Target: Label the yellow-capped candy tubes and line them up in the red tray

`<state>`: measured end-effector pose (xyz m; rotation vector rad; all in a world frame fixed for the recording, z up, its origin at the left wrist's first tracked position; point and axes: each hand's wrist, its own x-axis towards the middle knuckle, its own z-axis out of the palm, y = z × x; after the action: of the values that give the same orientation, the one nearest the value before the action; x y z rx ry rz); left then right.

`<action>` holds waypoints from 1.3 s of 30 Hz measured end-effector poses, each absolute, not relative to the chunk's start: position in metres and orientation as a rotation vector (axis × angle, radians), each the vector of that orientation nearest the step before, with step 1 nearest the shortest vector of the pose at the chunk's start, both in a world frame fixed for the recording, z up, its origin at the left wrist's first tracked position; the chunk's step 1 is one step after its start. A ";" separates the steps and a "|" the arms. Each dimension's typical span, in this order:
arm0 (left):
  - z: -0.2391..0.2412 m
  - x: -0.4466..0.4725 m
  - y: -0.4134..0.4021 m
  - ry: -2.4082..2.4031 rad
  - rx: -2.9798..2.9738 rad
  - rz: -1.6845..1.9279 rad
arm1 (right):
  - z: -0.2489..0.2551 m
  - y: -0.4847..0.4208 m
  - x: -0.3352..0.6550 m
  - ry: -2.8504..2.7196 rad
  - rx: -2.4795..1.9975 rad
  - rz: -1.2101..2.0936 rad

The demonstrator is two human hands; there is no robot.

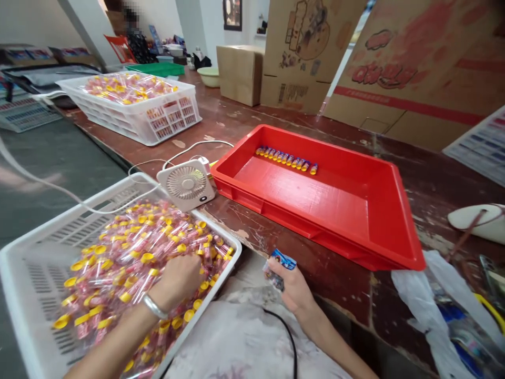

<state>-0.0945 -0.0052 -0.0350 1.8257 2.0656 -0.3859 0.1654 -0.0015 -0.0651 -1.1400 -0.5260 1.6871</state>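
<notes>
My left hand (183,281), with a silver bangle at the wrist, reaches into a white plastic basket (232,258). Its fingers are curled down out of sight among many clear tubes with yellow caps and pink contents (158,231), so I cannot tell whether it grips one. Above my lap, my right hand (294,287) is closed on a small bunch of blue printed labels (284,260). Beyond it, a red tray (300,226) stands on the table. A row of several tubes with blue labels and yellow ends (288,159) lies along the tray's far left side.
A small fan (188,183) with a white cable stands between basket and tray. Another white basket (145,123) full of tubes sits farther back. Cardboard boxes (240,73) line the back. Right of the tray lies a plastic bag (422,300). A person (138,39) is in the background.
</notes>
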 end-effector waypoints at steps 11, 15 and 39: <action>-0.011 -0.097 0.013 1.770 1.566 0.419 | -0.067 0.006 0.173 -0.492 -1.094 1.710; 0.002 -0.062 0.008 1.439 1.077 0.717 | -0.067 0.008 0.175 -0.410 -1.079 1.720; -0.048 0.022 -0.019 1.217 0.592 1.015 | -0.046 0.022 0.166 -0.097 -0.860 1.599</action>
<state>0.0216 -0.0191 -0.0483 0.5918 1.2169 1.0149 0.1661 0.0218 -0.0456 -0.8602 -0.0969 1.5994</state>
